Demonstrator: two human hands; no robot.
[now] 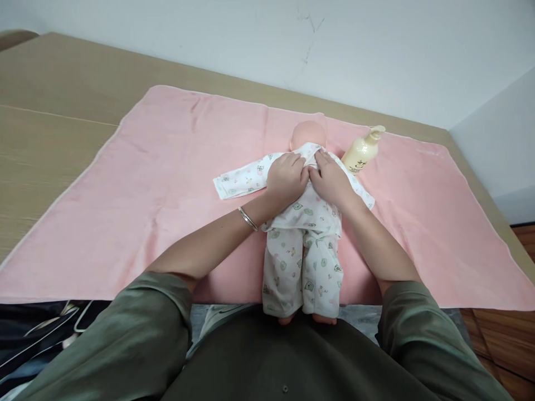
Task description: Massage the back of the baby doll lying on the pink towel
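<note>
A doll (pixel 309 214) in a white printed top and trousers lies with its bald head (pixel 309 133) away from me. No facial features show on the head. My left hand (pixel 286 177) rests on the upper body of the doll, with its fingers laid over the cloth. Beside it, my right hand (pixel 332 181) lies on the other side of the upper body, fingers stretched toward the neckline. Both thumbs come close together at the middle. Under the palms, the cloth is hidden. One sleeve (pixel 242 179) spreads flat to the left.
A pink mat (pixel 137 167) covers much of the wooden table (pixel 67 83). Just right of the doll, a pale yellow pump bottle (pixel 361 153) leans at a tilt. A white wall (pixel 376 55) rises behind the table. The doll's feet (pixel 324 319) reach past the near edge.
</note>
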